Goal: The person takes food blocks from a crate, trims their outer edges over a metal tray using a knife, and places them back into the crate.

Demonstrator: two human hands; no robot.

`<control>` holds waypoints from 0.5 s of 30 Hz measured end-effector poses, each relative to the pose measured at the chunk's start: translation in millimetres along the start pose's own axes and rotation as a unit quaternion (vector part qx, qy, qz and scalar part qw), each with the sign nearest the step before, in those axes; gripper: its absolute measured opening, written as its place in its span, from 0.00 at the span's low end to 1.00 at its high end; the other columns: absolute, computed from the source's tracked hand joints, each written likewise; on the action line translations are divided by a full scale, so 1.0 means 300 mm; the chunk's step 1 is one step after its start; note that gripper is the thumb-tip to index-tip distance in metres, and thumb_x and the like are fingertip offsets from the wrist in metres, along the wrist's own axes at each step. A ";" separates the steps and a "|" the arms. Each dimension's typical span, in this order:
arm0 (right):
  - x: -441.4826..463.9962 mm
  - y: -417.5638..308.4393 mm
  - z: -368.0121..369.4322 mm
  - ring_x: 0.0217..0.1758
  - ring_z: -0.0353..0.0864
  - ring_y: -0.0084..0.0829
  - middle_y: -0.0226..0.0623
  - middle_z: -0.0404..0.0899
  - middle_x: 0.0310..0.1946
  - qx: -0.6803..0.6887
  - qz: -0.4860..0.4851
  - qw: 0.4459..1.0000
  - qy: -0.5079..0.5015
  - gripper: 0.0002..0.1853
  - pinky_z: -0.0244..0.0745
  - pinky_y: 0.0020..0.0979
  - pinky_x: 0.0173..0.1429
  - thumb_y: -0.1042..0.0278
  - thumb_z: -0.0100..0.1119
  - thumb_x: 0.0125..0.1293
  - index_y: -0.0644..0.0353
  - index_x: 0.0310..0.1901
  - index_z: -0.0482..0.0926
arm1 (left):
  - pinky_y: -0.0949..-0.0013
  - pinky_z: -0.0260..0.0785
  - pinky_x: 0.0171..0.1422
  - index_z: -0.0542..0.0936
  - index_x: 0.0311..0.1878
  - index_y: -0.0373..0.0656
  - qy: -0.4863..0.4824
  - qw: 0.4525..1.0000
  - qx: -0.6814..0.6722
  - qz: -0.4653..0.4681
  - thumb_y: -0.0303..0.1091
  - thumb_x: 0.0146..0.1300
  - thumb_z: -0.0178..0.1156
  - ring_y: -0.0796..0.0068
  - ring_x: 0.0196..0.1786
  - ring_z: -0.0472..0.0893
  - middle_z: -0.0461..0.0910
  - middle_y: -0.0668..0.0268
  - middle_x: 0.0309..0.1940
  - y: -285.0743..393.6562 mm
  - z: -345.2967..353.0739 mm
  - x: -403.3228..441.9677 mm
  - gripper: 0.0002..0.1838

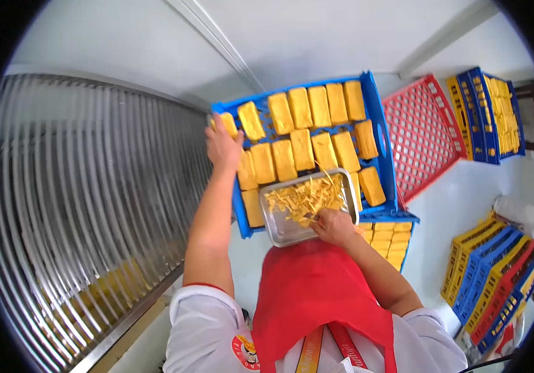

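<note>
My left hand (pixel 222 146) reaches to the far left corner of a blue plastic crate (pixel 381 146), its fingers around a yellow rectangular block (pixel 225 122). Similar yellow blocks (pixel 303 148) lie in rows in the crate; one (pixel 252 120) is just right of that hand. A shallow metal tray (pixel 285 234) rests over the crate's near side, covering some blocks. In it lies a heap of thin yellow strips (pixel 301 198). My right hand (pixel 336 227) is closed at the tray's near right edge, fingertips by the strips; what it holds is hidden.
Left of the crate stands a curtain of clear plastic strips (pixel 105 205). A red crate (pixel 425 133) leans at the right, with blue crates of yellow blocks (pixel 500 112) beyond it. More blocks (pixel 391 239) sit in a lower crate. Stacked coloured crates (pixel 491 280) stand at lower right.
</note>
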State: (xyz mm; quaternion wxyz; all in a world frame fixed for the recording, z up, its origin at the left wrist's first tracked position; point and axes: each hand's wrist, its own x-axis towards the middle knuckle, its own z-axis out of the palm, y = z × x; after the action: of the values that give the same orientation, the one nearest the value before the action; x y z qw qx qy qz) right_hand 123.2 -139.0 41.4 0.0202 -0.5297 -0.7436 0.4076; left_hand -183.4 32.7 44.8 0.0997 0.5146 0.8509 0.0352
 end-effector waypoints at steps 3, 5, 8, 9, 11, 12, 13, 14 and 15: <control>0.004 0.064 0.051 0.35 0.84 0.46 0.43 0.83 0.30 -0.006 0.059 0.998 0.016 0.16 0.79 0.45 0.38 0.51 0.65 0.60 0.56 0.33 0.78 | 0.48 0.76 0.53 0.53 0.77 0.55 -0.033 0.999 0.039 -0.015 0.50 0.58 0.69 0.44 0.52 0.80 0.67 0.48 0.58 0.034 0.105 0.107 0.48; 0.007 0.101 0.067 0.34 0.84 0.46 0.43 0.83 0.30 0.007 0.079 0.997 0.015 0.15 0.79 0.45 0.38 0.52 0.65 0.60 0.56 0.32 0.78 | 0.50 0.76 0.56 0.54 0.76 0.51 -0.066 0.997 0.043 0.017 0.41 0.61 0.65 0.44 0.54 0.79 0.66 0.46 0.61 0.020 0.191 0.168 0.43; 0.027 0.150 0.075 0.34 0.84 0.46 0.43 0.83 0.30 0.016 0.097 0.994 0.041 0.15 0.79 0.45 0.38 0.53 0.65 0.60 0.56 0.32 0.78 | 0.51 0.73 0.63 0.54 0.76 0.45 -0.105 0.992 0.017 -0.073 0.35 0.61 0.63 0.42 0.60 0.76 0.64 0.44 0.65 0.032 0.247 0.206 0.42; 0.038 0.165 0.067 0.34 0.84 0.47 0.44 0.83 0.30 0.023 0.103 0.993 0.046 0.14 0.79 0.45 0.38 0.53 0.65 0.60 0.57 0.31 0.78 | 0.51 0.73 0.63 0.54 0.76 0.45 -0.106 0.992 0.021 -0.069 0.35 0.61 0.63 0.42 0.60 0.76 0.64 0.44 0.65 0.008 0.293 0.234 0.42; 0.064 0.183 0.045 0.33 0.84 0.47 0.44 0.83 0.29 0.033 0.113 0.992 0.053 0.14 0.79 0.46 0.39 0.54 0.64 0.60 0.57 0.31 0.78 | 0.53 0.68 0.69 0.55 0.75 0.41 -0.145 0.987 -0.043 -0.060 0.34 0.60 0.64 0.43 0.66 0.71 0.64 0.43 0.67 -0.056 0.428 0.289 0.42; 0.081 0.188 0.028 0.33 0.84 0.48 0.44 0.83 0.29 0.041 0.133 0.988 0.073 0.14 0.79 0.46 0.39 0.55 0.64 0.60 0.57 0.31 0.78 | 0.54 0.66 0.71 0.59 0.73 0.39 -0.051 0.998 -0.023 -0.027 0.34 0.58 0.65 0.46 0.69 0.68 0.66 0.43 0.67 -0.031 0.438 0.246 0.40; 0.095 0.192 0.013 0.33 0.84 0.48 0.44 0.83 0.29 0.048 0.151 0.983 0.092 0.13 0.79 0.46 0.39 0.56 0.64 0.60 0.57 0.30 0.77 | 0.54 0.66 0.71 0.59 0.73 0.39 -0.053 0.998 -0.020 -0.024 0.34 0.58 0.65 0.46 0.69 0.68 0.66 0.43 0.67 -0.003 0.446 0.217 0.40; 0.104 0.194 0.002 0.33 0.84 0.48 0.44 0.83 0.29 0.051 0.152 0.983 0.093 0.13 0.79 0.46 0.39 0.56 0.64 0.60 0.57 0.30 0.77 | 0.54 0.67 0.69 0.64 0.70 0.39 -0.022 0.996 -0.031 0.075 0.36 0.58 0.65 0.47 0.67 0.70 0.68 0.44 0.65 0.047 0.426 0.189 0.37; 0.111 0.196 -0.007 0.33 0.84 0.48 0.45 0.83 0.28 0.064 0.158 0.980 0.102 0.13 0.79 0.46 0.38 0.57 0.64 0.60 0.58 0.29 0.78 | 0.54 0.68 0.67 0.69 0.67 0.38 0.009 0.984 -0.041 0.174 0.37 0.57 0.66 0.48 0.66 0.72 0.70 0.45 0.64 0.107 0.396 0.154 0.34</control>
State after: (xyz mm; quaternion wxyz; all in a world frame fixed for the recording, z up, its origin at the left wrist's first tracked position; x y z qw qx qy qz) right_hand 154.9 -104.7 -7.5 0.0653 -0.6772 -0.6169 0.3958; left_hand -151.8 83.4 -72.4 0.1054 0.6502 0.7468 0.0921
